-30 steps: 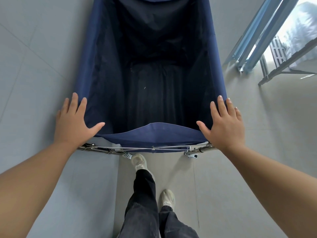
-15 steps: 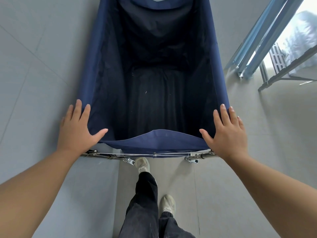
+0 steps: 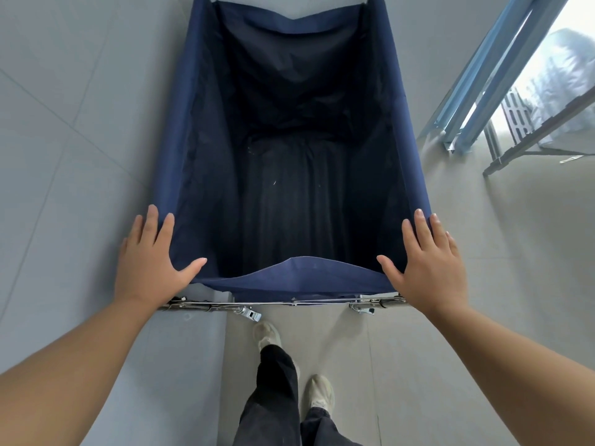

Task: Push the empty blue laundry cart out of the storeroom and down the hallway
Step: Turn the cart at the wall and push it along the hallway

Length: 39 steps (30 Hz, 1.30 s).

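The blue laundry cart (image 3: 180, 130) fills the middle of the view, a deep fabric bag with a dark, empty inside on a metal frame (image 3: 289, 303). My left hand (image 3: 151, 262) lies flat over its near left corner, thumb inside the bag and fingers along the outer rim. In the same way, my right hand (image 3: 431, 265) presses on the near right corner. Both forearms reach in from the bottom corners. The cart's wheels are hidden.
A grey wall or panel (image 3: 64, 156) runs close along the cart's left side. Blue metal uprights (image 3: 476, 101) and a grey rack frame (image 3: 528, 146) stand at the right by a bright opening. My feet (image 3: 318, 394) step on pale floor tiles behind the cart.
The cart's far fabric edge has come into view at the top. Both hands sit lower in the frame, still on the near corners. My feet have stepped forward.
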### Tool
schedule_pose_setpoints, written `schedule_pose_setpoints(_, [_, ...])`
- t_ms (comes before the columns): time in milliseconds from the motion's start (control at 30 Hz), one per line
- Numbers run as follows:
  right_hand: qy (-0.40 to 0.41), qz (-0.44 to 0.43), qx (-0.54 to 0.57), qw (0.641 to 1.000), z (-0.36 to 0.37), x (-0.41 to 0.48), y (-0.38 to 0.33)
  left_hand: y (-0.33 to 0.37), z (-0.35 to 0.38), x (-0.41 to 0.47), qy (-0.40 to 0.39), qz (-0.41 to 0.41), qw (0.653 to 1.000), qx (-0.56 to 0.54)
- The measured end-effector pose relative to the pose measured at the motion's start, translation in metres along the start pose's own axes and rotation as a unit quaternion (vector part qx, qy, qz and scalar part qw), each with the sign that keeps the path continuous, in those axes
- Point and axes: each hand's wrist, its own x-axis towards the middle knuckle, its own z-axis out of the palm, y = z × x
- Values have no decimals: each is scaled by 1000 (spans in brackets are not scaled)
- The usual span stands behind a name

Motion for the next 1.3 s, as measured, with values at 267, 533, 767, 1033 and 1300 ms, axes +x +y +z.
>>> schedule_pose_setpoints(267, [-4, -1, -1, 1000, 2, 2, 0, -1, 1, 0, -3, 0, 1000, -12])
schedule_pose_setpoints(533, [-1, 2, 0, 1000, 4, 1, -2, -2, 1, -1, -3, 1, 1000, -15])
schedule_pose_setpoints(767, [-1, 0, 3, 1000, 3, 1, 0, -1, -2, -1, -7, 3, 1000, -12])
schedule_pose_setpoints(1033, [-2, 0, 10, 1000, 4, 0, 0, -1, -3, 0, -19, 7, 1000, -12])
schedule_pose_setpoints(1300, [18, -3, 19, 1000, 7, 0, 1, 1, -4, -1, -9, 2, 1000, -12])
